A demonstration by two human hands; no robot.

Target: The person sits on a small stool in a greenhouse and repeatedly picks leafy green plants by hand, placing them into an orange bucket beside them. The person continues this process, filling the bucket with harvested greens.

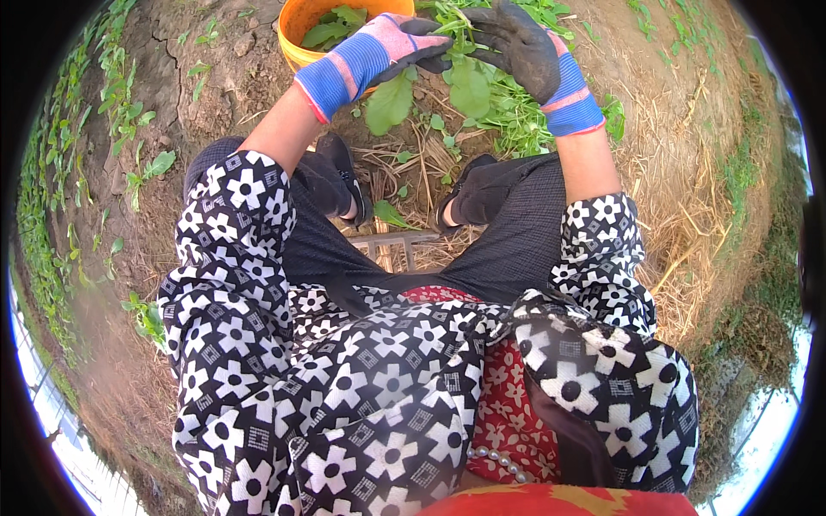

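My left hand (403,45), in a pink, blue and black work glove, is at the top of the view beside a leafy green plant (470,87), its fingers by the stems. On the other side of the plant is my right hand (519,55), in a matching glove with a soiled dark palm, its fingers at the stems. Broad leaves hang below both hands. Behind my left wrist stands an orange bucket (288,32) with green leaves (332,29) inside. A heap of pulled greens (516,119) lies on the ground under my right hand.
Rows of small green plants (122,97) grow in cracked soil at the left. Dry straw (671,213) covers the ground at the right. Between my feet lie loose leaves and stalks, and a slatted low stool (403,240) shows under me.
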